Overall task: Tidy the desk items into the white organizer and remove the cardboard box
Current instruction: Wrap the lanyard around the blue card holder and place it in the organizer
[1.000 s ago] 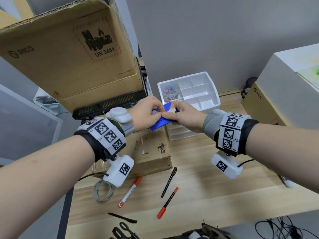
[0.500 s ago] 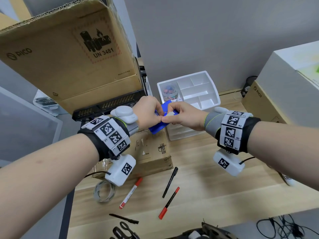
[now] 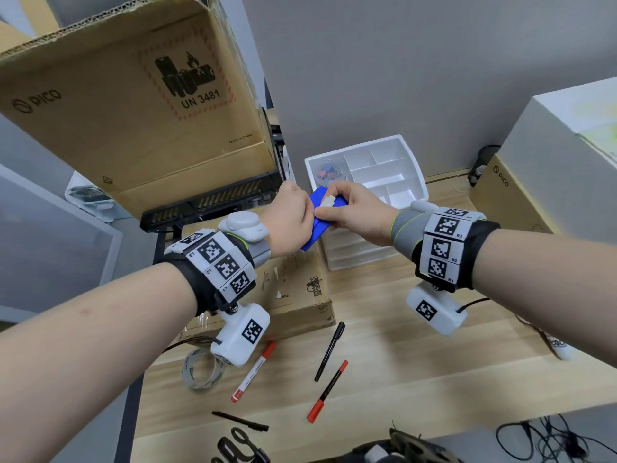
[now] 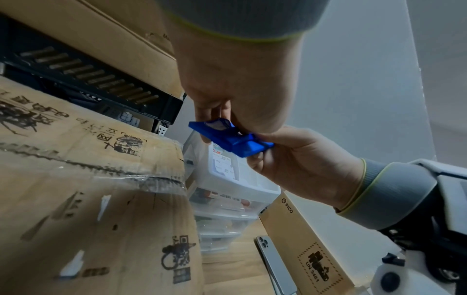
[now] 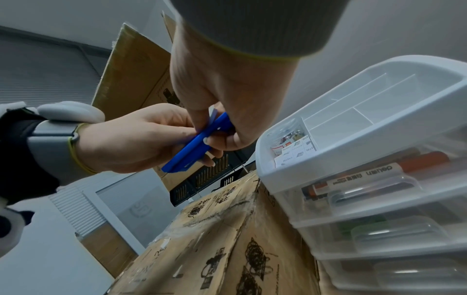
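Head camera looks down over both hands (image 3: 329, 215); each wrist camera looks up, close beneath them; all share the white organizer (image 3: 410, 155) beyond

Left hand (image 3: 289, 218) and right hand (image 3: 354, 210) meet fingertip to fingertip, fingers curled in a pinch.

Light wood counter (image 3: 400, 355). Directly on it: white organizer (image 3: 367, 248) with clear drawers at the back by the wall; flat cardboard box (image 3: 293, 295) touching its left side. In front of the box: tape roll (image 3: 200, 369), red-capped white marker (image 3: 254, 371), black pen (image 3: 330, 351), red-tipped black pen (image 3: 328, 391), all apart. Near the front edge: another black pen (image 3: 240, 421) and scissors (image 3: 233, 446). Right side: brown PICO box (image 3: 507, 198), with a phone (image 4: 275, 263) lying beside it.
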{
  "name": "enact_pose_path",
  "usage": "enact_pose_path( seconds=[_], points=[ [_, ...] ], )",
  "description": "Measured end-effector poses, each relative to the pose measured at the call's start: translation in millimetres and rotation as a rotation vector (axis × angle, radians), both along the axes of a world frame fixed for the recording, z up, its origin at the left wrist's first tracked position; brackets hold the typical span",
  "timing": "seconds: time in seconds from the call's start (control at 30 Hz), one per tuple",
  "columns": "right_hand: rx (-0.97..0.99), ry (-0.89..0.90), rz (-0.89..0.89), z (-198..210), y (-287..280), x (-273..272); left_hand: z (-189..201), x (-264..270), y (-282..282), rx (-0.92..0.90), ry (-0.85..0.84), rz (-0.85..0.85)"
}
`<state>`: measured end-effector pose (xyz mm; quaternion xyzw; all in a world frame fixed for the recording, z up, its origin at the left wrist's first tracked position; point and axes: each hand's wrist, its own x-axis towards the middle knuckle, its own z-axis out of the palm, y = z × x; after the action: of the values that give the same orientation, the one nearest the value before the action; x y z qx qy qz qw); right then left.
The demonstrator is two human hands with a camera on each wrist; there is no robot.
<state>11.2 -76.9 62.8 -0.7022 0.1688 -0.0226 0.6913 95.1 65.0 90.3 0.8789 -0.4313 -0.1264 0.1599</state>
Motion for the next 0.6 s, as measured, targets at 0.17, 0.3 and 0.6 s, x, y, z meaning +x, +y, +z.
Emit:
enact_pose_path(
  seconds=[0.17,0.3,0.6],
  points=[
    [0.187,-0.042,-0.023,-1.0,-4.6,2.1,-1.1,-4.4,-6.7,-0.060,0.038,0.083],
    [0.179,-0.050,-0.038,2.0,-8.2,0.4,-2.2,-0.7,-11.2,-0.127,0.066,0.110],
    [0.034,-0.085,-0.038,4.6,-20.4,-5.6,3.6,1.9,-15.2,-0.257,0.250,0.148]
  ],
)
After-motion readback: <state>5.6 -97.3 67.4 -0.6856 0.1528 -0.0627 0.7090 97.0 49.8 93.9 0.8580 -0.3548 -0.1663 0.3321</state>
